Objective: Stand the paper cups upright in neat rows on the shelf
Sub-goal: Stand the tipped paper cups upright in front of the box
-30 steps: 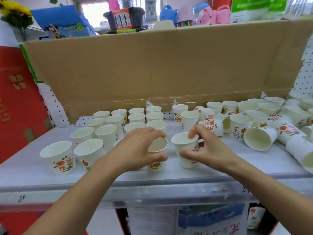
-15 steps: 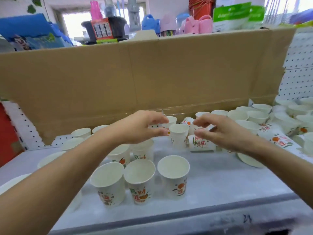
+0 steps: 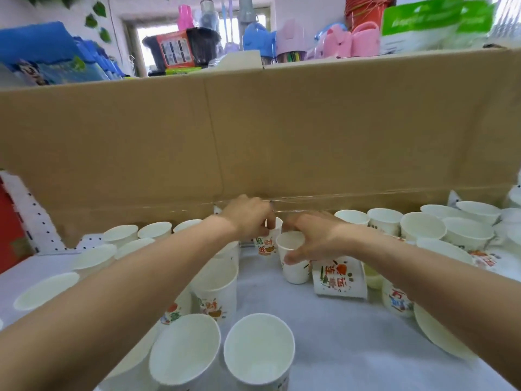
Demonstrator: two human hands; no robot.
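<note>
Now the left hand [image 3: 248, 218] pinches a red-printed cup [image 3: 266, 245] — the right hand [image 3: 313, 238] grips a white upright cup [image 3: 294, 270].

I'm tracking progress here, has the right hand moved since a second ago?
Yes. The right hand has gone back across the shelf toward the cardboard box, and now grips a paper cup near its base.

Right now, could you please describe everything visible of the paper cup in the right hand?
The white paper cup stands upright, mouth up, empty inside as far as shows. Its thin wall faces the camera mostly plain. The right hand grips it near the rim, thumb across the front. Whether its base rests on the shelf is unclear. A tipped printed cup lies close on its right; the left hand pinches an upright printed cup just behind it.
</note>
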